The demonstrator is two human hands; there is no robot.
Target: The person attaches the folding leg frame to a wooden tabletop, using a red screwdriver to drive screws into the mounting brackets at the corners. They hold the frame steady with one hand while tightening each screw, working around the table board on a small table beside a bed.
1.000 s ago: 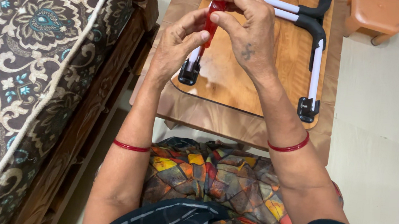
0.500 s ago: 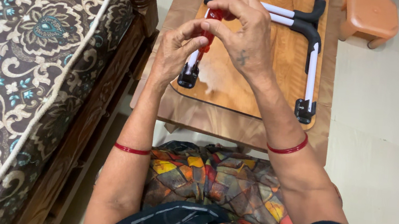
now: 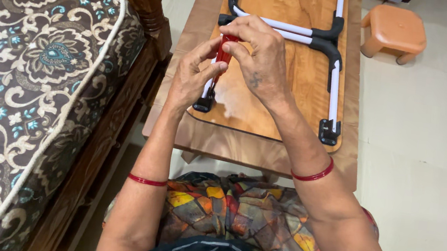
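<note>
Hands have barely shifted from half a second ago, both clustered over the near-left corner of the upturned folding table, though the view has tipped so a little more of the orange stool [image 3: 394, 31] shows at the far right. Now the left hand [image 3: 192, 80] curls in from the bed side, thumb and fingers narrow and pinching the lower part of the red tool [image 3: 223, 52], while the right hand [image 3: 259, 59] arches over the top, fingertips closed on the tool's upper end. So both hands hold that one small red piece between them, upright, with its tip hidden behind the fingers; whether it is seated in anything cannot be told. Just below it sits the black leg bracket [image 3: 204, 105] at the corner of the wooden tabletop [image 3: 271, 100], with the white and black tube leg [image 3: 301, 32] running across behind the knuckles. The steady grip suggests the work at this corner is being kept up rather than finished. Patterned mattress [image 3: 34, 64] lies well to the left, apart from the hands.
</note>
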